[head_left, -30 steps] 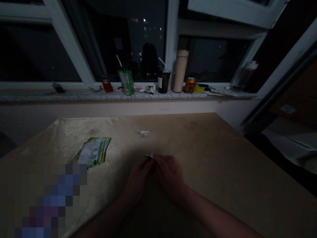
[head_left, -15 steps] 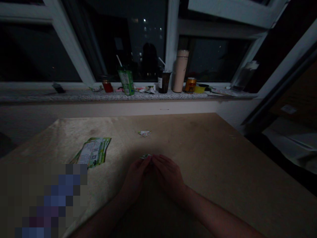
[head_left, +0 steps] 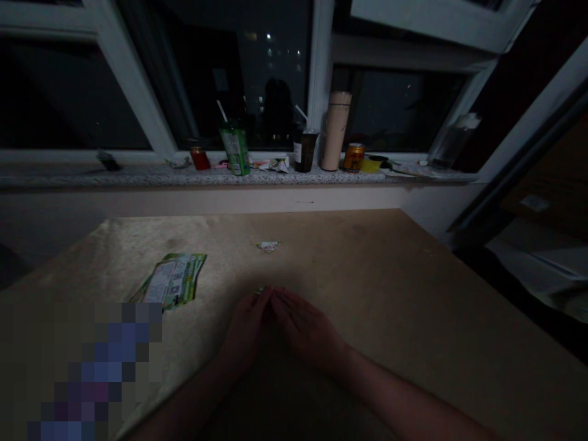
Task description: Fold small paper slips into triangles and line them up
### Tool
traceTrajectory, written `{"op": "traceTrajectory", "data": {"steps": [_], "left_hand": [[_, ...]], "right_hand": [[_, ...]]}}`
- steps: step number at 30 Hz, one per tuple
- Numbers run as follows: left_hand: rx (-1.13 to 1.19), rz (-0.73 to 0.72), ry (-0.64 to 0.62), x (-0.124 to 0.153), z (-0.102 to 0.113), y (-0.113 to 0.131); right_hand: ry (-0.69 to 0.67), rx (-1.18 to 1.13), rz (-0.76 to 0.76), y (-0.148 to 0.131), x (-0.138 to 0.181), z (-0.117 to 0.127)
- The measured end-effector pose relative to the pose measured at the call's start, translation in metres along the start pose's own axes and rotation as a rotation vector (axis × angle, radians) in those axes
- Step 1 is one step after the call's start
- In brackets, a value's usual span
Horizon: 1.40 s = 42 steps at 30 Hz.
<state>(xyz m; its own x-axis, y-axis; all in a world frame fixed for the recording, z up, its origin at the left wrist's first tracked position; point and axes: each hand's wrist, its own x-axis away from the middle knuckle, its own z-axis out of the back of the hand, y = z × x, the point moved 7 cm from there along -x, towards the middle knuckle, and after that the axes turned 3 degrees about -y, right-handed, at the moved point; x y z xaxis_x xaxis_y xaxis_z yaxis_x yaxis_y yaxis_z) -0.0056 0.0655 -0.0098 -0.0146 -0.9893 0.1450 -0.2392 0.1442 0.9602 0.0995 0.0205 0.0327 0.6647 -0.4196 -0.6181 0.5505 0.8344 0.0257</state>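
Observation:
My left hand (head_left: 244,327) and my right hand (head_left: 304,326) meet at the fingertips over the middle of the table. Between them is a small green-and-white piece of printed paper (head_left: 260,291); only its edge shows past the left fingers, and the rest is hidden. Both hands are closed on it. Just beyond lies a small folded paper triangle (head_left: 269,246), flat on the wood. Off to the left, several green printed sheets or packets (head_left: 177,278) lie in an overlapping pile.
The wooden table (head_left: 413,306) ends at a wall below a speckled stone sill (head_left: 160,177). Along the sill stand a green cup (head_left: 236,150), a dark drink cup (head_left: 304,150), a pink flask (head_left: 336,131), a can (head_left: 353,158) and a red jar (head_left: 199,159). A blurred-out patch covers the lower left.
The hands have drawn slightly to the left and the fingers cover more of the small paper. The triangle and the green pile have stayed put.

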Motion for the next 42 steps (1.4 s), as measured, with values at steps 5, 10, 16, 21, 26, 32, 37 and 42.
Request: {"op": "traceTrajectory", "data": {"steps": [5,10,16,21,26,32,37,42], "left_hand": [[-0.061,-0.009,0.042,0.002,-0.001,0.013],[-0.252,-0.014,0.082,0.006,-0.002,0.027],[-0.297,-0.054,-0.006,0.006,-0.008,0.029],[-0.409,-0.119,-0.036,-0.001,-0.001,0.03],[-0.502,-0.053,-0.095,-0.008,0.003,0.03],[-0.569,-0.004,-0.206,-0.012,-0.001,0.034],[-0.589,0.001,-0.267,-0.012,-0.002,0.036],[-0.583,0.007,-0.275,-0.014,-0.001,0.032]], "right_hand": [[0.072,-0.292,-0.191,0.015,-0.002,0.005],[0.255,-0.6,-0.672,0.048,0.015,0.005],[0.051,-1.068,-0.914,0.058,0.018,-0.023],[0.008,-1.088,-0.902,0.059,0.018,-0.023],[-0.028,-1.02,-0.865,0.062,0.021,-0.023],[-0.113,-1.147,-0.845,0.058,0.018,-0.026],[-0.195,-1.317,-0.826,0.057,0.018,-0.038],[-0.216,-1.38,-0.864,0.059,0.02,-0.042]]}}
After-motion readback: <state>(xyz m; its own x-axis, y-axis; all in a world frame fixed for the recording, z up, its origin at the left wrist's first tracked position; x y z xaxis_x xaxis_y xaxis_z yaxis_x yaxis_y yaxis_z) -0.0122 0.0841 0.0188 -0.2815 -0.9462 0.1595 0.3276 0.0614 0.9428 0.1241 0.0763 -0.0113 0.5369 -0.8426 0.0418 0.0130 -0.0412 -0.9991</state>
